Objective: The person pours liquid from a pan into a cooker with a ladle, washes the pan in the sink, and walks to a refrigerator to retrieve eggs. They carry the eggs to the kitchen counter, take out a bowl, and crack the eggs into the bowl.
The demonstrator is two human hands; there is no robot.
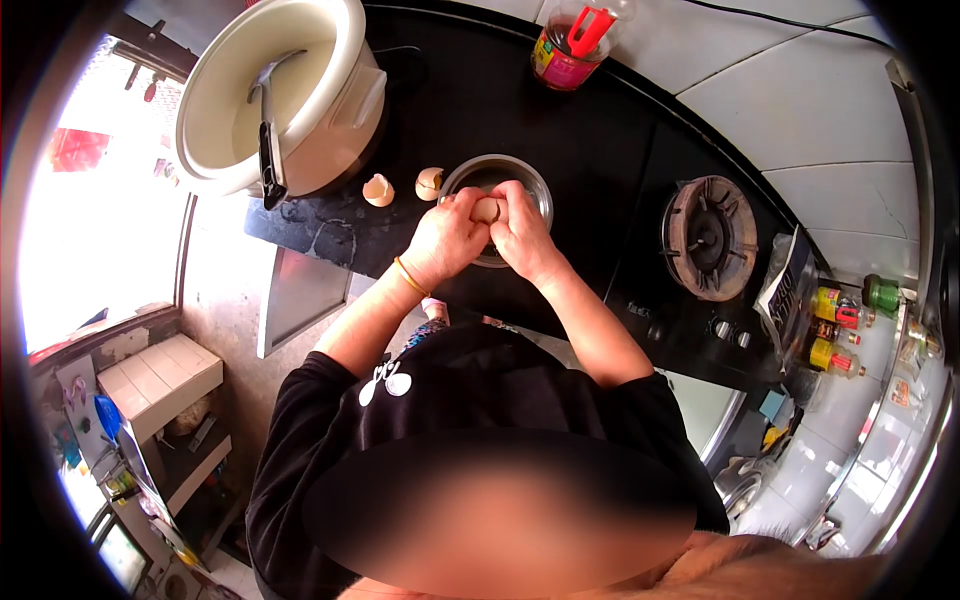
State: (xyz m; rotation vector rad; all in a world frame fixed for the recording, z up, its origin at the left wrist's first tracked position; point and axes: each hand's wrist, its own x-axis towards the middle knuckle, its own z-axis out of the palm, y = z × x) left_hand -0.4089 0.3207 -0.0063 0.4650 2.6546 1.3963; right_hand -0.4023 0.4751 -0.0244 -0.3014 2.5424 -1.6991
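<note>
Both of my hands grip one brown egg above a round metal bowl on the black counter. My left hand, with a yellow band at the wrist, has its fingers closed around the egg's left side. On the other side my right hand is closed on the same egg. Fingers cover most of the shell, so I cannot tell how far it is cracked. The bowl's contents are largely hidden by my hands. Left of the bowl lie two broken eggshells, one eggshell farther out and another eggshell near the rim.
A large cream pot with a black-handled ladle stands at the left. Behind the bowl is a red-handled jug of dark liquid. A gas burner sits to the right, with several bottles beyond it.
</note>
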